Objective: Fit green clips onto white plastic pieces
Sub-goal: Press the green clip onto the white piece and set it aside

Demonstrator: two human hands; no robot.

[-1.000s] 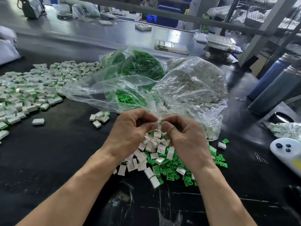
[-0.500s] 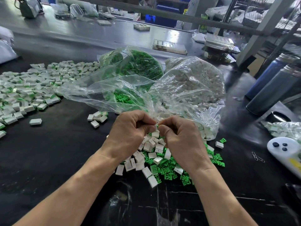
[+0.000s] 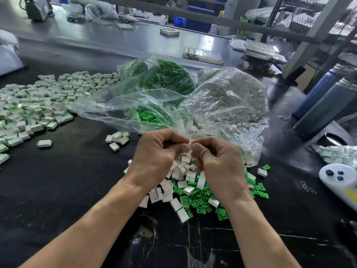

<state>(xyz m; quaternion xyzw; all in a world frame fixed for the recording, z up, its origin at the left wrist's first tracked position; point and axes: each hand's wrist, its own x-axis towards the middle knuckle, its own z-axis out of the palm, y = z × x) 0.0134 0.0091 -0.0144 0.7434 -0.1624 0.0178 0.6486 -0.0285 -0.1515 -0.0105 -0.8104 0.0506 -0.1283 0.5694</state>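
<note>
Left hand (image 3: pixel 156 157) and right hand (image 3: pixel 218 167) are meeting fingertip to fingertip above a loose pile of white pieces (image 3: pixel 179 182) and green clips (image 3: pixel 201 202) on the black table (image 3: pixel 67 180), fingers curled, pinching something too small to identify. Two clear bags are lying just behind: clip bag (image 3: pixel 154 88), piece bag (image 3: pixel 231 101). Assembled pieces (image 3: pixel 38 105) are spreading far left.

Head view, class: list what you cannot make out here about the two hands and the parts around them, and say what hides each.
- Head view: what the left hand and right hand pinch between them; curled fingers cover it.
- Head view: part of the loose pile of white pieces and green clips; both hands cover it.
- Head view: single white pieces in the right bag; crinkled, glaring plastic blurs them.
- Head view: the white controller; the right edge cuts it off.
</note>
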